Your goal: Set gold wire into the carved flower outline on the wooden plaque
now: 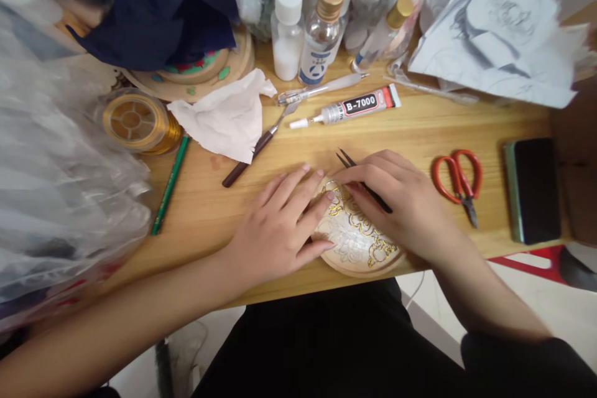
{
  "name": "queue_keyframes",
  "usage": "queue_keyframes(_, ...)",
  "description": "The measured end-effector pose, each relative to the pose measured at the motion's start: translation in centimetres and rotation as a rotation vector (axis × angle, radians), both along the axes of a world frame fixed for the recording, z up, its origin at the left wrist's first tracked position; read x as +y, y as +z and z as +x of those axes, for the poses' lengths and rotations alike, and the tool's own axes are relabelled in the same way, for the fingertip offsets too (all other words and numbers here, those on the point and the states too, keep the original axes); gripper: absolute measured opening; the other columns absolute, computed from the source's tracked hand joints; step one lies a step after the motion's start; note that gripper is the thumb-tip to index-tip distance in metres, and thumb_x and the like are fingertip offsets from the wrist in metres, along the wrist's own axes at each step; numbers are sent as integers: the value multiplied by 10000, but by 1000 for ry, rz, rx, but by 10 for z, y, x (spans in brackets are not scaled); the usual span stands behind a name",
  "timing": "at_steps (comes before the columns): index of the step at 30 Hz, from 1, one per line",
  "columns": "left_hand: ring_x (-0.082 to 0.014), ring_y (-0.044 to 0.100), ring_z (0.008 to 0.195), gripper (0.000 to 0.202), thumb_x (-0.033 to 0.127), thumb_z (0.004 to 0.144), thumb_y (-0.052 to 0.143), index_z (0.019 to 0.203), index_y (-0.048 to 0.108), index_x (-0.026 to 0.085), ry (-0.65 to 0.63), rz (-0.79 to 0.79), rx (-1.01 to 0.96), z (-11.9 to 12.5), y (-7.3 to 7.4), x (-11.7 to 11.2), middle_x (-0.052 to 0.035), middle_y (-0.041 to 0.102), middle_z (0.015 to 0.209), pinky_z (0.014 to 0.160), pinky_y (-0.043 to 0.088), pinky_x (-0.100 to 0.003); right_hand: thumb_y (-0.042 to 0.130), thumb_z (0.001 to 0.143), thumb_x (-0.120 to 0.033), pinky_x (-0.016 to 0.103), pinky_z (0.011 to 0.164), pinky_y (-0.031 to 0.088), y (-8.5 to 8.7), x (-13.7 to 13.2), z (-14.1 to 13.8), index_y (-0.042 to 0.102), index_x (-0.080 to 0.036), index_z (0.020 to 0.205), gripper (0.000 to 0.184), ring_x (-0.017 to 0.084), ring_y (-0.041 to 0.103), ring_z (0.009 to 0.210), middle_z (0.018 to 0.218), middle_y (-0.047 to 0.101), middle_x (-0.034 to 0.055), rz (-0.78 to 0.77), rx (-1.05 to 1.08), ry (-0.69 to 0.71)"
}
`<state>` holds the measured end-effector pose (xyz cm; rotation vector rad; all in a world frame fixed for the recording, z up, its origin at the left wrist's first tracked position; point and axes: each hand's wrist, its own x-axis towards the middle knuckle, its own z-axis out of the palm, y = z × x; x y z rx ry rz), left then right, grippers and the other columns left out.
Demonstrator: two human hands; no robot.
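Wooden desk (420,130), both hands pressing gold wire onto a round white carved plaque (357,239).
Left hand (280,224) lies flat and open; right hand (396,199) seems to pinch thin black tweezers (364,183); next needs gentle pressing.

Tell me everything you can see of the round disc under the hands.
The disc is round, looks wooden with a pale rim, its white face carrying floral outlines and gold wire edging. It lies flat at the table's near edge. The left hand presses its left side; the right hand, holding black tweezers, covers its upper right.

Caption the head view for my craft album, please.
Left hand steadies a gold-wired round plaque while the right hand holds black tweezers.
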<state>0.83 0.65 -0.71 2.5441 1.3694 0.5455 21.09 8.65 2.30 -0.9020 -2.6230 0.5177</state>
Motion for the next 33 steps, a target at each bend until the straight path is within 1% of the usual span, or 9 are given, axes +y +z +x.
queue_keyframes(3, -383, 461, 1316, 500, 468, 912, 561, 1244, 608, 97, -1, -7, -2, 0, 1, 0, -197, 526, 1393, 1041, 435, -530, 516, 911, -113, 327, 717, 499, 2, 4, 0, 623, -140, 962, 122, 191, 606, 800, 846, 683, 75, -2, -63, 33)
queue_keyframes(6, -385, 464, 1312, 506, 470, 908, 565, 1246, 607, 95, -5, -8, -1, 0, 1, 1, -206, 530, 1384, 1038, 436, -534, 524, 925, -152, 326, 711, 482, 5, 10, -1, 636, -134, 944, 115, 204, 605, 805, 832, 675, 72, 44, -162, 105)
queue_keyframes(10, -384, 464, 1310, 500, 466, 909, 564, 1245, 606, 99, -1, -7, 6, 1, 2, 1, -210, 536, 1374, 1029, 440, -537, 456, 962, -177, 320, 691, 450, 8, 19, -4, 641, -132, 943, 191, 209, 595, 798, 826, 667, 74, 116, -249, 223)
queue_keyframes(13, -383, 469, 1305, 496, 462, 907, 566, 1248, 608, 103, 3, -13, 7, 1, 2, 1, -208, 541, 1368, 1025, 442, -535, 420, 971, -167, 318, 688, 437, 9, 23, -5, 630, -125, 960, 214, 208, 584, 794, 832, 664, 78, 136, -277, 256)
queue_keyframes(20, -371, 467, 1308, 501, 469, 910, 558, 1257, 604, 111, 14, -3, 8, 0, 1, -1, -193, 543, 1373, 1028, 436, -515, 320, 989, -154, 331, 683, 446, 9, 22, -4, 613, -108, 948, 300, 214, 569, 780, 829, 655, 102, 140, -284, 281)
queue_keyframes(24, -366, 462, 1314, 498, 473, 910, 558, 1252, 611, 115, 17, 5, 9, 1, 1, -1, -183, 544, 1377, 1036, 429, -502, 328, 970, -117, 327, 672, 448, 9, 17, -4, 606, -104, 937, 280, 215, 573, 772, 815, 647, 101, 151, -287, 257)
queue_keyframes(29, -365, 455, 1320, 502, 473, 912, 556, 1251, 609, 106, 17, 0, 4, 1, 0, -1, -189, 538, 1381, 1040, 425, -501, 361, 939, -86, 307, 607, 447, 12, 9, -5, 605, -98, 932, 244, 191, 571, 665, 806, 651, 90, 192, -294, 202)
queue_keyframes(33, -359, 453, 1325, 499, 463, 914, 555, 1262, 601, 109, 17, -3, 7, 1, 1, -1, -190, 537, 1381, 1041, 426, -500, 367, 919, -63, 309, 618, 471, 13, 4, -6, 599, -116, 910, 238, 189, 582, 669, 815, 661, 90, 229, -259, 185)
